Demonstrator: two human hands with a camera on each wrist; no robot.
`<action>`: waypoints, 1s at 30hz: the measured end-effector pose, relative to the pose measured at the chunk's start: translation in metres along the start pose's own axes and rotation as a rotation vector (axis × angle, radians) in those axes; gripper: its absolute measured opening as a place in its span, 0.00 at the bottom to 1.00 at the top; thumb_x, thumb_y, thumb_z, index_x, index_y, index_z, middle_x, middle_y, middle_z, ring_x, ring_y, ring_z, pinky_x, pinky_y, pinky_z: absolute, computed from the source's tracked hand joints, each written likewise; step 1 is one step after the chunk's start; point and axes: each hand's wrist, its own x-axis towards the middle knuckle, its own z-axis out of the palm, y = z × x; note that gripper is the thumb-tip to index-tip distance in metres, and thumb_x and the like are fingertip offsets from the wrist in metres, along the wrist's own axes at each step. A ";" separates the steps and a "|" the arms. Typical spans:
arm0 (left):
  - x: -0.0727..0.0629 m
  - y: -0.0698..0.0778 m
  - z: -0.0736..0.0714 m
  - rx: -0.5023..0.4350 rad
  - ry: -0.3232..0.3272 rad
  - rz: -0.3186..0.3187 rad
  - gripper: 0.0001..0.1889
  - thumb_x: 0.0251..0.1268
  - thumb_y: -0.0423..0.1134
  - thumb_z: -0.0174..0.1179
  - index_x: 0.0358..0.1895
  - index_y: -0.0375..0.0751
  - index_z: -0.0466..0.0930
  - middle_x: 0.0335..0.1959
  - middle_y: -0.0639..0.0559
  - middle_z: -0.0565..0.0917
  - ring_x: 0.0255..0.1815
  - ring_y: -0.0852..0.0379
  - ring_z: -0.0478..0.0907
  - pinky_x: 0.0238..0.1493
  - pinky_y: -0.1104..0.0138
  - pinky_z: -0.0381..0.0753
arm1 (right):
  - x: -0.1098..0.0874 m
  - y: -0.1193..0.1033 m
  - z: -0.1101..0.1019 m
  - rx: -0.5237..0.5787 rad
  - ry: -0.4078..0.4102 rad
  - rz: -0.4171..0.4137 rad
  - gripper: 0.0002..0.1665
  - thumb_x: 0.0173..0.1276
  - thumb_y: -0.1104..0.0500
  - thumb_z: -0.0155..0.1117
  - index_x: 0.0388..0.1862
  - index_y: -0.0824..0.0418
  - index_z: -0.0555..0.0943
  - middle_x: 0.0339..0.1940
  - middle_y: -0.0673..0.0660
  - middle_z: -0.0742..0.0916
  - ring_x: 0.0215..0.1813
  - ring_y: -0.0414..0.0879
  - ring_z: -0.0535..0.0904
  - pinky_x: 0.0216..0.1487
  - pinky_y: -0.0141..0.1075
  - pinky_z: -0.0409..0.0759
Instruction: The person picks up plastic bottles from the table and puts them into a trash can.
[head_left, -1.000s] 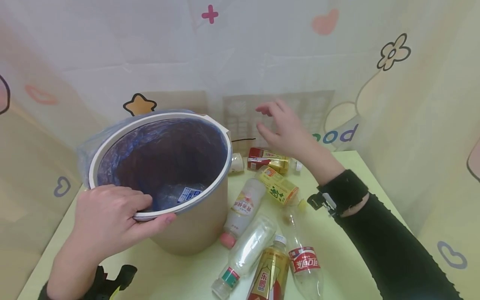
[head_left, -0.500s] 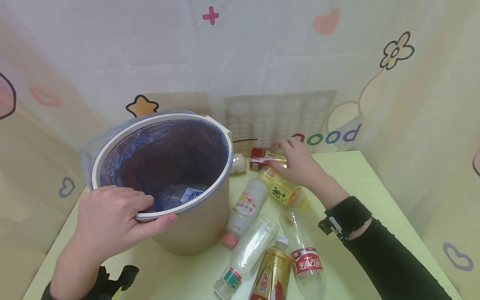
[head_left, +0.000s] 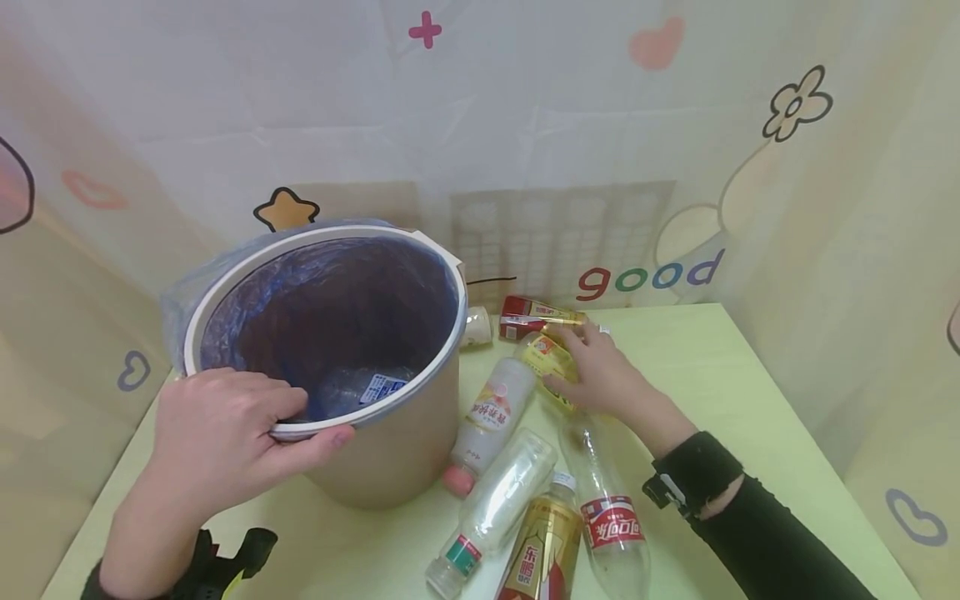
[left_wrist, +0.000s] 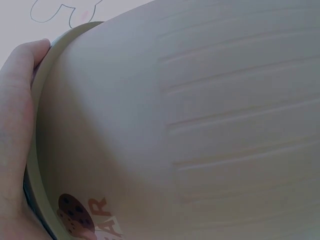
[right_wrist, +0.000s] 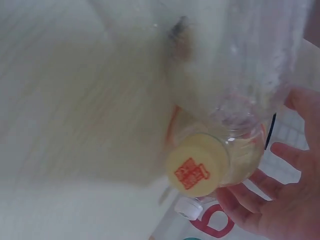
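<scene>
My left hand (head_left: 225,433) grips the near rim of a beige bin (head_left: 405,467) lined with a blue bag; the left wrist view shows the hand (left_wrist: 17,125) at the bin's rim. A clear bottle with a blue-and-white label (head_left: 381,388) lies inside. My right hand (head_left: 603,371) is over a yellow-labelled drink bottle (head_left: 543,354), fingers on its far side and thumb on the near side. In the right wrist view, the fingers of that hand (right_wrist: 285,200) look fairly straight beside the bottle with the yellow cap (right_wrist: 197,165); whether they press on it is unclear.
Several bottles lie on the pale table (head_left: 697,375): a red-and-gold one (head_left: 525,317), a white one with a pink cap (head_left: 491,408), a clear one (head_left: 498,492), a gold one (head_left: 543,542) and a Coca-Cola bottle (head_left: 611,517). A patterned curtain (head_left: 480,125) stands behind.
My right hand has come down from above the back of the table, past the red-and-gold bottle, to the yellow-labelled bottle. The left hand keeps its grip on the bin rim.
</scene>
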 end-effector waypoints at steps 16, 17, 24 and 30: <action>-0.002 -0.001 0.000 0.001 -0.044 -0.022 0.38 0.77 0.81 0.39 0.16 0.58 0.50 0.14 0.66 0.52 0.17 0.66 0.45 0.23 0.69 0.38 | -0.005 0.011 0.018 0.023 -0.013 -0.031 0.49 0.74 0.44 0.77 0.87 0.50 0.66 0.70 0.70 0.74 0.64 0.64 0.77 0.61 0.60 0.83; -0.002 -0.001 0.000 -0.001 -0.035 -0.020 0.38 0.77 0.81 0.40 0.16 0.58 0.50 0.14 0.66 0.52 0.17 0.66 0.45 0.23 0.69 0.38 | -0.005 0.012 0.018 0.027 -0.009 -0.036 0.48 0.74 0.44 0.77 0.87 0.51 0.66 0.70 0.71 0.74 0.64 0.64 0.77 0.61 0.60 0.83; -0.001 0.000 0.000 -0.007 -0.017 -0.012 0.38 0.77 0.80 0.40 0.16 0.58 0.50 0.14 0.66 0.51 0.17 0.66 0.45 0.23 0.69 0.38 | -0.006 0.020 0.020 0.044 -0.010 -0.061 0.48 0.76 0.51 0.76 0.88 0.53 0.63 0.71 0.76 0.74 0.64 0.70 0.80 0.62 0.65 0.81; -0.001 0.000 0.000 -0.011 -0.015 -0.013 0.38 0.77 0.80 0.41 0.16 0.58 0.49 0.14 0.66 0.51 0.17 0.66 0.44 0.23 0.68 0.38 | -0.006 0.028 0.021 0.055 -0.031 -0.047 0.48 0.77 0.54 0.74 0.88 0.51 0.61 0.71 0.77 0.74 0.63 0.69 0.81 0.61 0.64 0.82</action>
